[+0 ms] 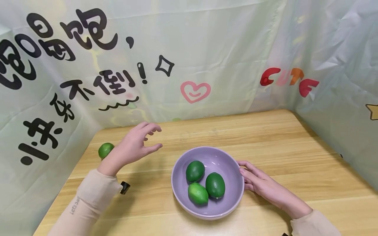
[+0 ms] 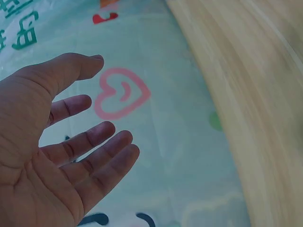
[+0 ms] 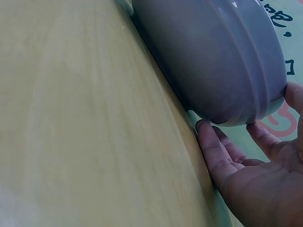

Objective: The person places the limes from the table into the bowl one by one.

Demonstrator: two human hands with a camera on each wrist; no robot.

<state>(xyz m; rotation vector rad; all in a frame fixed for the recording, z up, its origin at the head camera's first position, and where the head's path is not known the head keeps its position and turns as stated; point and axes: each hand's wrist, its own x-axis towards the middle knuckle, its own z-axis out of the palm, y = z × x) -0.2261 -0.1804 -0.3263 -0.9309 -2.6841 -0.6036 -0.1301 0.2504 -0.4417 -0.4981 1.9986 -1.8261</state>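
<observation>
A round lavender bowl (image 1: 208, 210) stands on the wooden table with three green limes inside: a dark one (image 1: 195, 171) at the back left, another dark one (image 1: 215, 185) at the right and a lighter one (image 1: 198, 193) in front. Against the bowl's right side rests my right hand (image 1: 257, 180). Its fingertips touch the outer wall low down in the right wrist view, with the thumb up near the rim. My left hand (image 1: 136, 144) is over the table left of the bowl, thumb and fingers spread apart with nothing between them. Behind its wrist lies a fourth lime (image 1: 105, 150), partly hidden.
Pale printed cloth (image 1: 230, 59) hangs behind the table and along both sides. The wooden tabletop (image 1: 295, 157) reaches back to the cloth, its far edge just beyond the left hand. A small black object (image 1: 125, 187) sits at the left cuff.
</observation>
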